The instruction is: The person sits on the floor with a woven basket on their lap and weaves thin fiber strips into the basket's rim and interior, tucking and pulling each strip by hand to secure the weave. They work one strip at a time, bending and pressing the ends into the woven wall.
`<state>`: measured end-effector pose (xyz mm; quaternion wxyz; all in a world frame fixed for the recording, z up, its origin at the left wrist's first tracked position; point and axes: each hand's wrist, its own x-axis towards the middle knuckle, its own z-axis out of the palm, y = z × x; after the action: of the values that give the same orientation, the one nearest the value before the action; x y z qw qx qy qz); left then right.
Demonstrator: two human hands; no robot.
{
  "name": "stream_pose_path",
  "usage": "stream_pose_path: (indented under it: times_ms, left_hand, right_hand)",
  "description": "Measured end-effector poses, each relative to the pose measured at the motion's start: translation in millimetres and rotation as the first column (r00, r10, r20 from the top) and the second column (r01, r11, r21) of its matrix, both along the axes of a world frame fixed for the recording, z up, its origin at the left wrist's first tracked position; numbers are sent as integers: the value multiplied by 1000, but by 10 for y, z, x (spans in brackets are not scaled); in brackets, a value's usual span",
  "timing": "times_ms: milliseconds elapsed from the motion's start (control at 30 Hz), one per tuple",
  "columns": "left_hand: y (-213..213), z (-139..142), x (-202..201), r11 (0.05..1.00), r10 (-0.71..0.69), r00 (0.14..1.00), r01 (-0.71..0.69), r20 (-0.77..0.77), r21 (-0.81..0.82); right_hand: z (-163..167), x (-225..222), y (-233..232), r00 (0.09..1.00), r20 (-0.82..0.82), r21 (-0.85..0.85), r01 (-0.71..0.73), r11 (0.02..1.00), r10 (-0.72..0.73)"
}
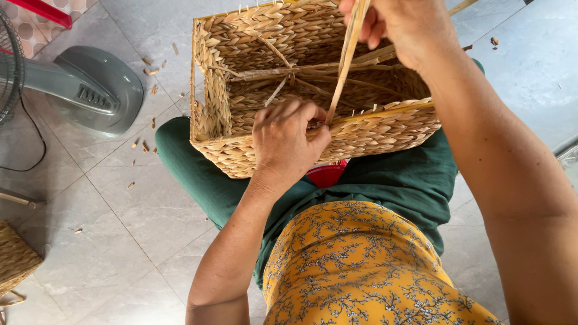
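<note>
A rectangular woven straw basket [241, 36] rests on my lap, its opening facing up. My left hand [288, 139] presses on the basket's near rim, fingers curled where a flat straw strand [344, 66] meets the weave. My right hand [402, 25] is higher up over the basket, pinching the upper end of that strand and holding it taut. Thin crossed sticks lie inside the basket.
A grey fan base [90, 90] with a black cord stands on the tiled floor at left. Bits of straw [147, 66] are scattered on the tiles. Another woven piece [15, 259] shows at the lower left edge. A red object [326, 174] sits under the basket.
</note>
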<state>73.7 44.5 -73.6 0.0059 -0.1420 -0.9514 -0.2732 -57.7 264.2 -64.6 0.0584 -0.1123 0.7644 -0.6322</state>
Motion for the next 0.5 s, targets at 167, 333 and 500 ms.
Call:
stream_pose_path:
  times_ms: [167,333,500]
  left_hand:
    - [15,53,-1,999,-12,1000,12,9,-49]
    - [-4,92,16,997,-5,998,10,-61,77]
    - [-17,80,18,994,-13,995,23,-99,107]
  right_hand:
    - [30,49,-192,985,170,-76,-19,997,32]
    - [-173,53,-233,971,211,-80,-93,992,108]
    - [-279,25,-272,938,336,-44,-80,996,90]
